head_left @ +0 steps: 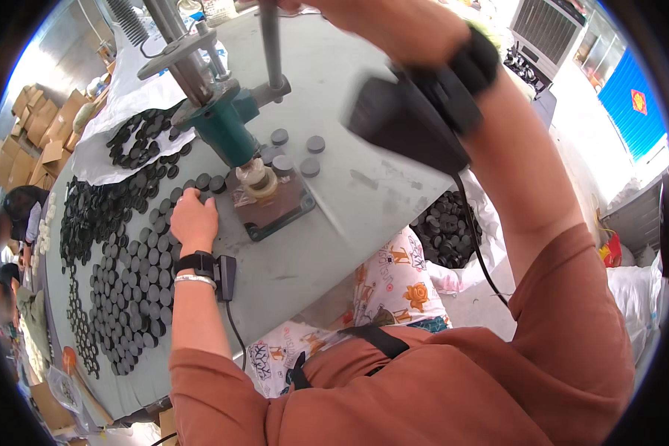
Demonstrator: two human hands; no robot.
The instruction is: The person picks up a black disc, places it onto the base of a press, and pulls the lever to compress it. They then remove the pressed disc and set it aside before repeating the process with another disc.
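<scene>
My left hand [194, 221] rests at the edge of the many round grey caps [137, 275] on the table. Its thumb and forefinger are apart, with the fingertips against caps beside the press base. At the top edge, my right hand [312, 4] is mostly cut off; it is closed round the lever [270, 44] of a hand press. The green press body [227, 130] stands over a pale round fixture [257, 181] on a brown base plate [275, 204]. Several loose grey caps [315, 144] lie just behind the fixture.
Black rings [97, 215] are heaped on the left, some on white sheeting [97, 160]. A white sack of dark caps [446, 230] stands right of my lap. Cartons [41, 119] and other people [22, 215] are at far left. Wrist devices with cables [229, 279] hang from my arms.
</scene>
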